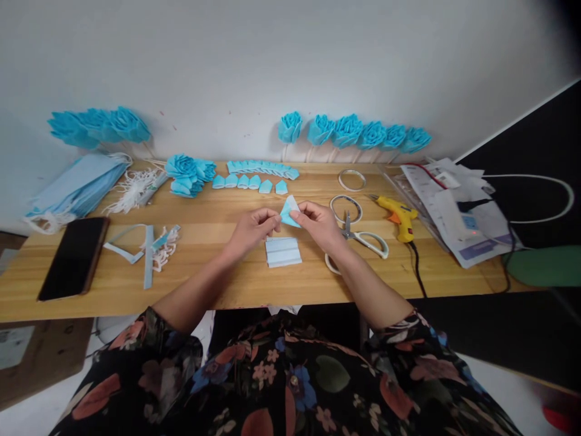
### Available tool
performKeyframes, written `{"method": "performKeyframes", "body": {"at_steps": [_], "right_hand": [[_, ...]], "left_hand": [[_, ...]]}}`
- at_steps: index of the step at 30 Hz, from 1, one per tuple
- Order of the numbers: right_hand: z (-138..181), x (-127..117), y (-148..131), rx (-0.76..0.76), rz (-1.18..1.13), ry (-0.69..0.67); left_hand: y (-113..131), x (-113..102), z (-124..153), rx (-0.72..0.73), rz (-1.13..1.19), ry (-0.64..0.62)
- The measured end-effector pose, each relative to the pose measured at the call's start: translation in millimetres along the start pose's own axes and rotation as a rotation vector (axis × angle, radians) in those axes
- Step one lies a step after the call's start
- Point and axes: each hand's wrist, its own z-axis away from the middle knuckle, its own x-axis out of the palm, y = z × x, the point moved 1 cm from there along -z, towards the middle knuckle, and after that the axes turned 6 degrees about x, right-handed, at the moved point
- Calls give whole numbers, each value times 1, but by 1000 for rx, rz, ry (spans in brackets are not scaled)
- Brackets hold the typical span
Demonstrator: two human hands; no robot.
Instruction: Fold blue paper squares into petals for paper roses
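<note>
The folded piece (pixel 287 211), pale blue and creased to a point, was just beyond the stack of flat sheets (pixel 283 252), raised a little off the counter (pixel 236 272). The right hand (pixel 319 225) pinched it between thumb and fingers. The left hand (pixel 255 229) had its fingers curled in close to the other edge; I could not tell whether they gripped it or only lay beside it. Folding looked partly done on this one. Beyond the stack lay those already shaped: a front row of small petals (pixel 265 186), and behind it a thick overlapping row (pixel 261 168). The sheets in the stack itself were flat, so they were probably work left over. Past the petals, six finished flowers (pixel 347 130) stood on stems against the wall (pixel 254 66); far left of the stack were more, with a cluster (pixel 188 172) lying nearer. Also left of the stack were strips (pixel 149 257), a phone (pixel 75 257), white cords (pixel 136 188) and piled masks (pixel 82 184). Right of it came two tape rings (pixel 352 180), a yellow glue gun (pixel 399 217) and papers (pixel 485 245). The scissors (pixel 372 243) seemed most in the way: right of the stack, open-bladed, partly hidden under the right wrist
</note>
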Motion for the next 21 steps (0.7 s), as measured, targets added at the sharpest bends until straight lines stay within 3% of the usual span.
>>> {"method": "performKeyframes", "body": {"at_steps": [14, 21], "right_hand": [[0, 5, -2, -12, -27, -29], [1, 8, 0, -37, 8, -49]], "left_hand": [[2, -2, -1, 126, -41, 37], [2, 1, -1, 45, -19, -19]]}}
